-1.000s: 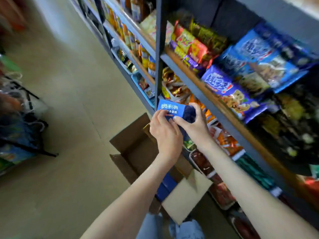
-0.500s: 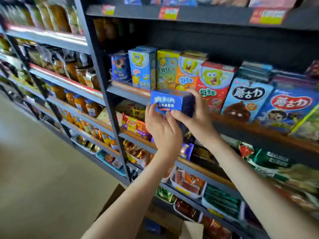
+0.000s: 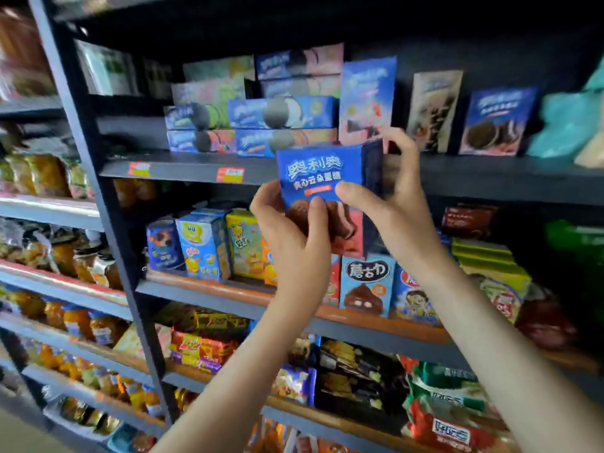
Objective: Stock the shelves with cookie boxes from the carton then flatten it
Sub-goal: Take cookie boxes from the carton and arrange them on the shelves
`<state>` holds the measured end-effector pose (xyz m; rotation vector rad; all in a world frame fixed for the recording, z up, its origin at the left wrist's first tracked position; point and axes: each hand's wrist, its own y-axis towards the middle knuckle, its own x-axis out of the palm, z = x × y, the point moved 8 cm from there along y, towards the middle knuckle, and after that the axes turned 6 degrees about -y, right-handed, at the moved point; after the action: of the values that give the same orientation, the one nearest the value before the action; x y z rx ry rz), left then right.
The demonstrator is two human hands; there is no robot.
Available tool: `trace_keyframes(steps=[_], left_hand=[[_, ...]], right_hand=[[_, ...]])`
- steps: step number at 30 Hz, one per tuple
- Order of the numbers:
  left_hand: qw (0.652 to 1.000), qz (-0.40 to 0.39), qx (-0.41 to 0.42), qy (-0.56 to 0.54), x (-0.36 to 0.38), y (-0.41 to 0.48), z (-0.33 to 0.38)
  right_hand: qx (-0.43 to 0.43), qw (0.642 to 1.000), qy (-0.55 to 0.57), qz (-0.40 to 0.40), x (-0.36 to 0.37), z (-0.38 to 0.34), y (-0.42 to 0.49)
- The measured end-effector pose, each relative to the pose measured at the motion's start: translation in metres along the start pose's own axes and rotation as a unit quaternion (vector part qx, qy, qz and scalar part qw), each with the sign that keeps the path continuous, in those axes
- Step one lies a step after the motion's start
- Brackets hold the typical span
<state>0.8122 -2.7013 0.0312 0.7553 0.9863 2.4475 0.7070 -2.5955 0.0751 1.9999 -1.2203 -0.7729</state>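
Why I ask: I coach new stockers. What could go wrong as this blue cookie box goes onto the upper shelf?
1. The tall upright box stands just behind the blue cookie box; pushing in could topple it.
2. The left hand and right hand grip mostly by fingertips, so it might slip.
3. The shelf looks crowded; the box may not fit.

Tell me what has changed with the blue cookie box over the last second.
The blue cookie box has risen from just above the open carton to the level of the upper cookie shelf, and it now shows its full front to the camera. The carton has dropped out of view. Unchanged: the left hand and right hand both keep their grip on the box.
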Motion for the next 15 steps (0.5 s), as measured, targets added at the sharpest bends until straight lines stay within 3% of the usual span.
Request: trace_keyframes(steps=[9, 13, 15], left_hand=[[0.991, -0.127, 0.01, -0.026, 0.089, 0.034, 0.045], [0.983, -0.182, 0.019, 0.01, 0.144, 0.046, 0.064], [0.972, -0.228, -0.025, 0.048, 0.178, 0.056, 0.05]], right_hand=[[-0.016, 0.999, 0.031, 0.006, -0.106, -0.033, 0.048], [0.018, 0.998, 0.052, 0.008, -0.15, -0.02, 0.078], [0.053, 0.998, 0.032, 0.001, -0.166, 0.0, 0.091]])
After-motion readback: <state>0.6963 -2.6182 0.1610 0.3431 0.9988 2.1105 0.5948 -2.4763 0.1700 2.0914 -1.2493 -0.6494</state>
